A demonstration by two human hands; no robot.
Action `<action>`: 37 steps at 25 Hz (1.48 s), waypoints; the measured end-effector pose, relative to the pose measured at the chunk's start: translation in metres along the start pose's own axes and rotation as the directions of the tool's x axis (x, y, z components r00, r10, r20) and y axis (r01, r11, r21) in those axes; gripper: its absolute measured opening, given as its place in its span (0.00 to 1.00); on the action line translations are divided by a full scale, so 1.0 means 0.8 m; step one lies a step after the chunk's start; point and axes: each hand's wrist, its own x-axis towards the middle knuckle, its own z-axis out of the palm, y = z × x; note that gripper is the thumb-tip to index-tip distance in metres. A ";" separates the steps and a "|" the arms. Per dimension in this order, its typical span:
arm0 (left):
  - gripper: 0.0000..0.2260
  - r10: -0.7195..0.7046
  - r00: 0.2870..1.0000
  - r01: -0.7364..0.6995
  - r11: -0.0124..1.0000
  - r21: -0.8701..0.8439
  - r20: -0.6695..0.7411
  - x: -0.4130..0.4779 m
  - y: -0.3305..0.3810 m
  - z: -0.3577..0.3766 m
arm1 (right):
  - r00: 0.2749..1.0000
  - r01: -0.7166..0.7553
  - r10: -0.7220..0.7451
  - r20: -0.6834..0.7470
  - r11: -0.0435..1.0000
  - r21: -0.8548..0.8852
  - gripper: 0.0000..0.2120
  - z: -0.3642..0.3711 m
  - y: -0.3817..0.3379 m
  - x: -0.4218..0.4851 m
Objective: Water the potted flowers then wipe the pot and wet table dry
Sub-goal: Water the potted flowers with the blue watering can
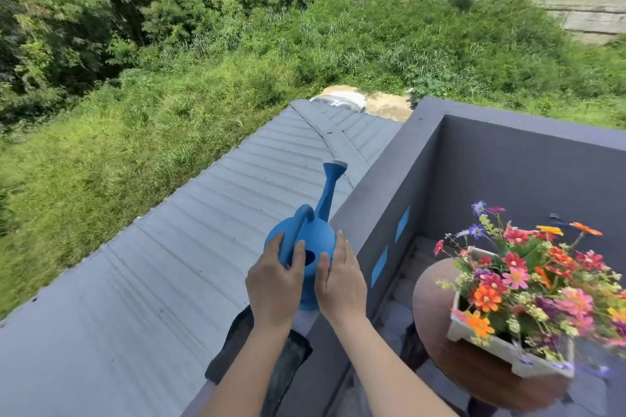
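A blue watering can (313, 234) stands on top of the grey balcony wall (379, 200), its spout pointing away and up. My left hand (274, 284) is closed around the can's curved handle. My right hand (342, 281) lies flat against the can's right side, fingers extended. A white square pot (487, 345) full of colourful flowers (528, 271) sits on a round dark wooden table (437, 301) to the right, inside the balcony. A dark grey cloth (291, 359) hangs over the wall just below my left wrist.
Beyond the wall a corrugated grey roof (189, 247) slopes away below, then grass and trees. The balcony's grey inner walls (528, 173) enclose the table at the back and left. Blue tape patches (402, 223) mark the inner wall.
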 end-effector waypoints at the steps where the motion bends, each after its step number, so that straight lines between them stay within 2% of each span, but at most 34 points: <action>1: 0.14 0.007 1.000 -0.007 1.000 -0.002 0.012 -0.002 0.000 0.001 | 1.000 -0.010 0.010 -0.001 1.000 0.014 0.46 0.000 0.001 -0.002; 4: 0.09 0.052 0.998 -0.051 0.998 -0.031 0.039 -0.005 0.002 0.007 | 0.999 -0.039 0.038 0.004 0.995 0.092 0.41 -0.005 0.009 -0.003; 7: 0.10 0.086 0.994 -0.081 0.994 -0.080 0.069 -0.006 0.010 0.007 | 0.999 -0.045 0.043 0.031 0.994 0.100 0.32 -0.018 0.013 -0.004; 9: 0.09 0.115 0.988 -0.102 0.987 -0.122 0.103 -0.006 0.021 0.001 | 0.999 -0.047 0.045 0.019 0.991 0.127 0.32 -0.029 0.012 -0.007; 12: 0.09 0.170 0.971 -0.139 0.973 -0.185 0.165 0.004 0.047 -0.011 | 0.994 -0.041 0.062 -0.086 0.973 0.227 0.46 -0.050 0.006 -0.012; 14: 0.09 0.208 0.956 -0.162 0.961 -0.223 0.206 0.012 0.072 -0.019 | 0.979 -0.007 0.067 -0.192 0.954 0.299 0.49 -0.068 0.002 -0.013; 16: 0.08 0.246 0.940 -0.177 0.944 -0.278 0.237 0.015 0.105 -0.026 | 0.949 0.050 0.057 -0.311 0.944 0.326 0.47 -0.094 0.000 -0.010; 19: 0.06 0.339 0.898 -0.238 0.910 -0.340 0.279 0.014 0.157 -0.038 | 0.889 0.126 0.016 -0.458 0.952 0.278 0.42 -0.141 0.000 -0.011; 22: 0.04 0.430 0.840 -0.303 0.877 -0.373 0.330 0.011 0.201 -0.050 | 0.853 0.180 -0.057 -0.519 0.965 0.190 0.35 -0.179 0.010 -0.024; 25: 0.06 0.519 0.763 -0.414 0.850 -0.326 0.384 0.016 0.232 -0.056 | 0.822 0.193 -0.077 -0.565 0.970 0.149 0.36 -0.196 0.015 -0.037; 28: 0.09 0.576 0.679 -0.521 0.815 -0.255 0.455 0.022 0.256 -0.057 | 0.817 0.171 -0.081 -0.571 0.979 0.106 0.38 -0.203 0.016 -0.049; 30: 0.10 0.594 0.632 -0.578 0.789 -0.208 0.498 0.025 0.267 -0.060 | 0.841 0.143 -0.083 -0.535 0.987 0.072 0.40 -0.204 0.012 -0.058; 35: 0.11 0.569 0.553 -0.650 0.751 -0.112 0.608 0.046 0.283 -0.082 | 0.910 0.138 -0.120 -0.396 0.990 0.018 0.44 -0.202 -0.014 -0.069; 37: 0.11 0.554 0.544 -0.678 0.733 -0.059 0.631 0.055 0.292 -0.093 | 0.919 0.164 -0.149 -0.365 0.986 0.009 0.44 -0.199 -0.024 -0.067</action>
